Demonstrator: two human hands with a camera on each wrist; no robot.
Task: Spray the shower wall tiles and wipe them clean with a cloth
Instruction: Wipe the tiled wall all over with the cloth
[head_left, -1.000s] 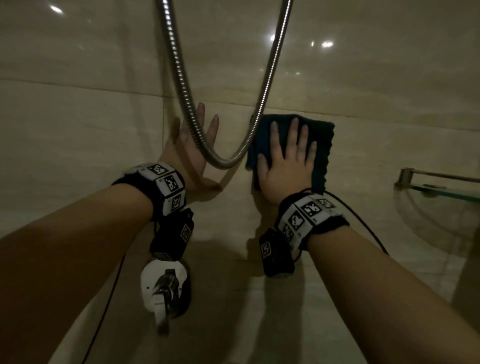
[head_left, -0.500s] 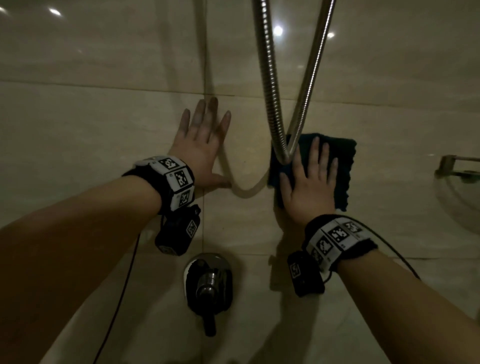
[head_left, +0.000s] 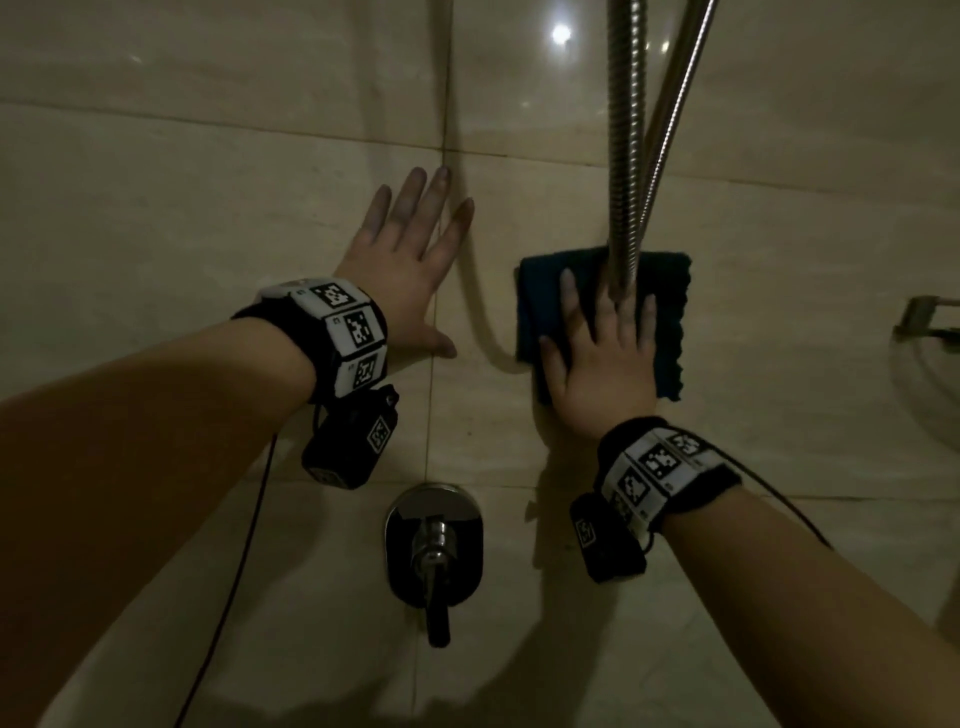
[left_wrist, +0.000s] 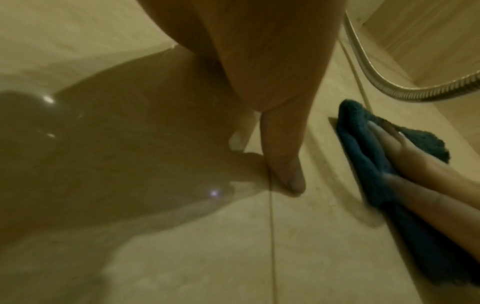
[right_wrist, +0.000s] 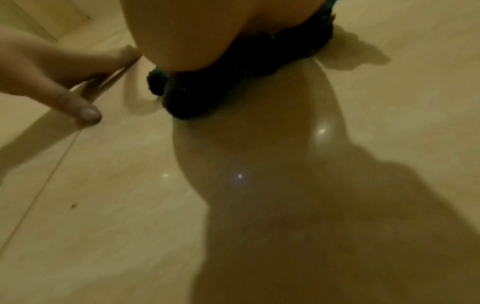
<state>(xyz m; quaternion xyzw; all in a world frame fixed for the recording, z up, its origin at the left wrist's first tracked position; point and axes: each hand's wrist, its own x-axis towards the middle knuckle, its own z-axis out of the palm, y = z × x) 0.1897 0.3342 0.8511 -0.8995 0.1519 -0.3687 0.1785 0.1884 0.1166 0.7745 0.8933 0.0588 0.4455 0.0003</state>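
Observation:
A folded dark teal cloth (head_left: 670, 312) lies flat against the beige wall tiles (head_left: 208, 208). My right hand (head_left: 597, 348) presses on it with straight, spread fingers. The left wrist view shows the same cloth (left_wrist: 363, 144) under those fingers, and the right wrist view shows its lower edge (right_wrist: 233, 86) below my palm. My left hand (head_left: 405, 260) rests flat on the bare tile to the left of the cloth, fingers straight, straddling a vertical grout line. No spray bottle is in view.
A metal shower hose (head_left: 623, 156) hangs in a loop in front of the cloth and my right fingers. A chrome mixer valve with a handle (head_left: 434, 551) sticks out of the wall below my hands. A glass corner shelf (head_left: 924, 322) is at the right edge.
My right hand has slid the cloth downward on the wall, and my left hand has shifted down with it. The view has dropped, bringing the mixer valve higher in frame.

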